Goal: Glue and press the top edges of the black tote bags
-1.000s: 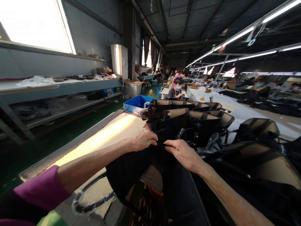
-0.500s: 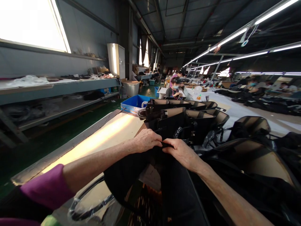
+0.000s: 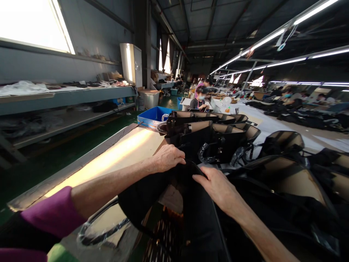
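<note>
A black handbag (image 3: pixel 200 214) stands open in front of me, its mouth toward me. My left hand (image 3: pixel 169 158) is closed on the bag's far rim, fingers bent over the edge. My right hand (image 3: pixel 218 183) lies along the rim just to the right, thumb on the inner side and fingers over the outside, gripping the edge. A plastic-wrapped handle (image 3: pixel 105 236) hangs out at the bag's left. The inside is dark, with a patterned brown part low down that I cannot make out.
Several black bags with beige insides (image 3: pixel 200 126) stand in rows ahead; a larger open bag (image 3: pixel 297 182) is at the right. A blue bin (image 3: pixel 152 116) sits beyond the table's beige surface (image 3: pixel 120 151). A co-worker (image 3: pixel 200 100) sits farther back. A long bench (image 3: pixel 81 96) runs along the left wall.
My right hand has slid right and down along the rim, away from my left hand, which keeps its hold. The whole view has shifted slightly.
</note>
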{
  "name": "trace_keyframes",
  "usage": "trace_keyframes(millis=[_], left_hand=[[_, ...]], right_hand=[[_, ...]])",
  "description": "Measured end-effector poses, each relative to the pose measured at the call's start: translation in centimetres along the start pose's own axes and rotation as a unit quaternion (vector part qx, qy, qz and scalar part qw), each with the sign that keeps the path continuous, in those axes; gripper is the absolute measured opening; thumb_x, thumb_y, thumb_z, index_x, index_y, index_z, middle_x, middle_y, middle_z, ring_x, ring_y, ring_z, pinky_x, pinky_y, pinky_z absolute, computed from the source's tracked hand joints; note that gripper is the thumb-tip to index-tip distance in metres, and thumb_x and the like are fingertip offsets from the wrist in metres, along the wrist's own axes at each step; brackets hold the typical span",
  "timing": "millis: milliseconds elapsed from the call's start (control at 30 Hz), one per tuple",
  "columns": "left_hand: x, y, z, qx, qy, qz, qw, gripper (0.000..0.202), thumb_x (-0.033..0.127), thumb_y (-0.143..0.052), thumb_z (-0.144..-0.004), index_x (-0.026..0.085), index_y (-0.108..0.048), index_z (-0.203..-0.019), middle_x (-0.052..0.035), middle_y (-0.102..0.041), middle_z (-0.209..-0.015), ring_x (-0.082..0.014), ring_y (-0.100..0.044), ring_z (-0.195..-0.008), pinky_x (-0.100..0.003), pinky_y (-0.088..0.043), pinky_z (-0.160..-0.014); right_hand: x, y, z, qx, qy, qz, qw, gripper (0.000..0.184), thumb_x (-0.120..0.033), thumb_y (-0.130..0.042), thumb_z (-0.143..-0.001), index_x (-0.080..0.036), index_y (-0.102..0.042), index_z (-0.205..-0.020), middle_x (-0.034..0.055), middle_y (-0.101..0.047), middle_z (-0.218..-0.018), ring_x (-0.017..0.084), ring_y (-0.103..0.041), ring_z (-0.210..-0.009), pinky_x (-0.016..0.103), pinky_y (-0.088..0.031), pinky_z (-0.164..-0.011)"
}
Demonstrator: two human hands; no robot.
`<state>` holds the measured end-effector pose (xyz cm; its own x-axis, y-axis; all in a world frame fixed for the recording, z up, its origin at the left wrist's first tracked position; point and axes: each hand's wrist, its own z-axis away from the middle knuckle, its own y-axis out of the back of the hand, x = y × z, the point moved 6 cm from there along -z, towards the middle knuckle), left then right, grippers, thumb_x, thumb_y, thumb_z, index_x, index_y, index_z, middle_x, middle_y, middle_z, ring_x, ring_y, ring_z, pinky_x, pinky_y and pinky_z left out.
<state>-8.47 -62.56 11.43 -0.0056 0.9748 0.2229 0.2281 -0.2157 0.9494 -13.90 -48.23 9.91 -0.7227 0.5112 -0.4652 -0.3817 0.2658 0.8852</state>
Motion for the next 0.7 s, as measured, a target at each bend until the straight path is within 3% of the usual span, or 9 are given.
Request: trace_keyframes(millis=[100,233,400,500,600,667,700], left_hand=[[0.3,0.5,0.2,-0.026,-0.006,0.015,1.000,0.021,0.030,-0.053,-0.087,0.018,-0.069,-0.078,0.0019,-0.061,-0.064,-0.0111,-0.055,-0.064,-0.020,-0.034,-0.060],[-0.5,0.9,0.9,-0.055,-0.012,0.003,0.998,0.024,0.033,-0.052,-0.087,0.017,-0.069,-0.081,0.0002,-0.064,-0.072,-0.0131,-0.057,-0.070,-0.021,-0.035,-0.061],[-2.2,1.6,4.4,-0.055,0.099,-0.063,0.992,0.033,0.044,-0.054,-0.082,0.017,-0.066,-0.096,-0.0066,-0.065,-0.085,-0.0221,-0.059,-0.079,-0.026,-0.036,-0.062],[-2.8,2.0,7.9,-0.100,0.186,-0.070,0.975,0.036,0.047,-0.056,-0.078,0.014,-0.067,-0.085,-0.0083,-0.064,-0.076,-0.0235,-0.058,-0.072,-0.028,-0.037,-0.060],[-3.5,1.4,11.5,-0.143,0.251,0.042,0.956,0.026,0.036,-0.060,-0.074,0.014,-0.060,-0.061,-0.0008,-0.054,-0.055,-0.0158,-0.050,-0.054,-0.025,-0.032,-0.053],[-4.7,0.8,14.1,-0.094,0.316,0.193,0.924,0.026,0.028,-0.062,-0.068,0.015,-0.051,-0.049,0.0044,-0.043,-0.045,-0.0099,-0.040,-0.044,-0.023,-0.026,-0.046],[-5.7,0.5,15.6,-0.042,0.360,0.269,0.892,0.026,0.025,-0.063,-0.065,0.015,-0.049,-0.046,0.0057,-0.040,-0.042,-0.0082,-0.038,-0.041,-0.022,-0.023,-0.044]], right_hand=[[0.0,-0.1,-0.4,-0.007,-0.002,0.010,1.000,0.023,-0.024,-0.045,-0.090,-0.021,-0.052,-0.068,0.0027,-0.058,-0.068,0.022,-0.056,-0.071,0.028,-0.034,-0.058],[1.0,-0.5,-0.9,-0.021,0.011,0.010,1.000,0.029,-0.030,-0.043,-0.090,-0.021,-0.047,-0.063,0.0008,-0.052,-0.061,0.020,-0.052,-0.062,0.027,-0.031,-0.053],[1.2,-0.5,-0.9,-0.006,0.018,0.022,1.000,0.034,-0.035,-0.042,-0.087,-0.021,-0.036,-0.056,0.0010,-0.049,-0.056,0.019,-0.049,-0.057,0.028,-0.030,-0.051],[0.3,-0.6,-0.4,0.003,0.039,0.017,0.999,0.035,-0.040,-0.041,-0.086,-0.021,-0.038,-0.057,0.0020,-0.053,-0.058,0.020,-0.052,-0.059,0.029,-0.032,-0.053],[-0.3,-1.6,0.0,-0.024,0.069,-0.052,0.996,0.037,-0.050,-0.038,-0.088,-0.022,-0.053,-0.069,0.0038,-0.063,-0.073,0.026,-0.059,-0.073,0.031,-0.041,-0.061],[-0.2,-2.9,0.0,-0.063,0.094,-0.134,0.984,0.039,-0.058,-0.045,-0.085,-0.023,-0.061,-0.089,0.0062,-0.067,-0.093,0.030,-0.060,-0.090,0.032,-0.047,-0.072],[0.1,-3.4,-0.1,-0.066,0.097,-0.183,0.976,0.046,-0.062,-0.050,-0.081,-0.022,-0.061,-0.102,0.0085,-0.066,-0.101,0.032,-0.058,-0.098,0.033,-0.049,-0.077]])
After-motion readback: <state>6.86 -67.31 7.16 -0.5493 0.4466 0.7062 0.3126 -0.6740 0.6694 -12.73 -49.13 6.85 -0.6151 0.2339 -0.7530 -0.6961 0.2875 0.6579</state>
